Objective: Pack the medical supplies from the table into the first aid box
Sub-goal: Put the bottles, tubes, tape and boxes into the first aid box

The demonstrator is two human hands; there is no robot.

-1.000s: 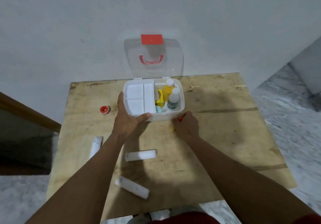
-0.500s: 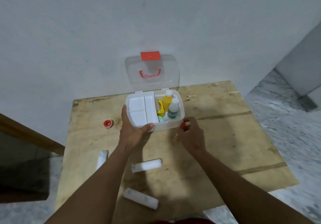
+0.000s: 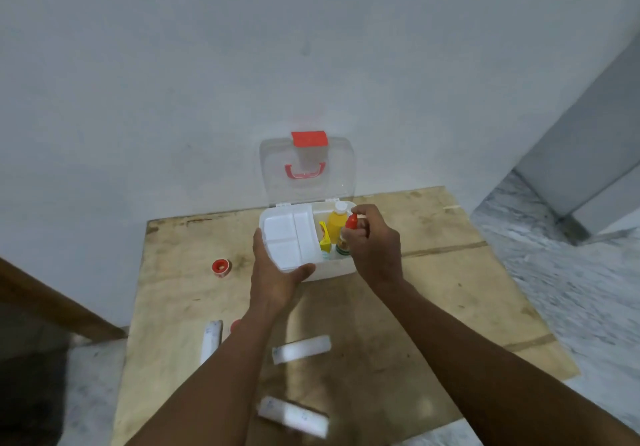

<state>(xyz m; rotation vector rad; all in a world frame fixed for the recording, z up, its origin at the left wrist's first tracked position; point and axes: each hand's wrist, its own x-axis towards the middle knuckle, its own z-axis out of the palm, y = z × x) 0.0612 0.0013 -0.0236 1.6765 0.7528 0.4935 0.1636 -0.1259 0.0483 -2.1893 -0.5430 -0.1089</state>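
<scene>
The white first aid box (image 3: 332,269) stands open at the back of the wooden table (image 3: 433,307), its clear lid (image 3: 308,172) leaning on the wall. A white divided tray (image 3: 287,238) fills its left half; a yellow bottle (image 3: 337,222) and a yellow packet (image 3: 325,239) stand in the right half. My left hand (image 3: 277,272) grips the box's front left corner. My right hand (image 3: 372,241) holds a small red-capped bottle (image 3: 350,224) over the right compartment. Three white wrapped rolls lie nearer me: roll one (image 3: 301,348), roll two (image 3: 211,340), roll three (image 3: 292,414).
A small red tape roll (image 3: 220,267) lies left of the box. Something small and red (image 3: 235,325) peeks out beside my left forearm. The wall runs right behind the table; tiled floor lies to the right and left.
My right hand lifted the red-capped bottle from the table by the box's front right corner and moved it up over the right compartment. The left hand stayed on the box.
</scene>
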